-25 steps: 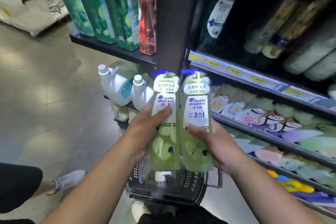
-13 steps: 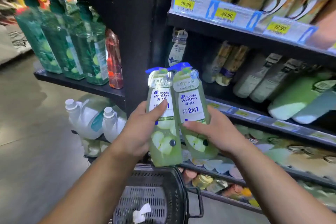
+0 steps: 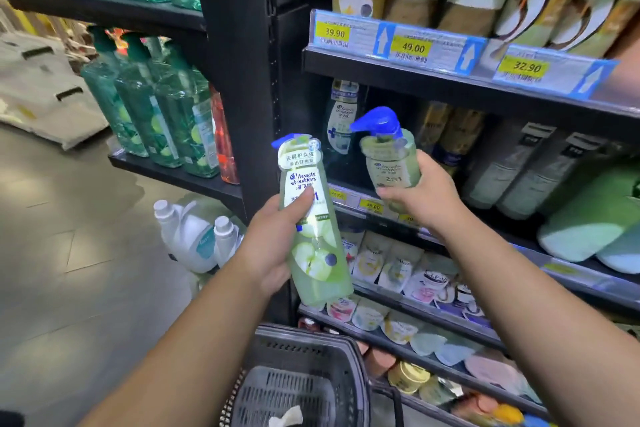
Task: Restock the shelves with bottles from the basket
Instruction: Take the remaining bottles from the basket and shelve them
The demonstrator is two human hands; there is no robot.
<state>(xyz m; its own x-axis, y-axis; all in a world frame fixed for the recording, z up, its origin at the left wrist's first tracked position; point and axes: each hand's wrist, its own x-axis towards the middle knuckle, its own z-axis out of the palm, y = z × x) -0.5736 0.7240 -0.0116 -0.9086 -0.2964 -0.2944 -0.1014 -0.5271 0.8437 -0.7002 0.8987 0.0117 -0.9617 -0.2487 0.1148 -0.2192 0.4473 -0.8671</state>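
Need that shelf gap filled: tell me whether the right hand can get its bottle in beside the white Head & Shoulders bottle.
Probably yes: the right hand holds its green bottle before the dark gap beside the white bottle, with nothing between.

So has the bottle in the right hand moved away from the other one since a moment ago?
Yes. The right hand has carried its green shampoo bottle up and toward the price-tag shelf rail, apart from the left hand's bottle.

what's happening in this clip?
A person is restocking a store shelf. Each of the hands holds a green pump shampoo bottle: the left hand keeps one bottle upright near the body, while the right hand holds the other bottle up at the dark middle shelf. The basket sits below.
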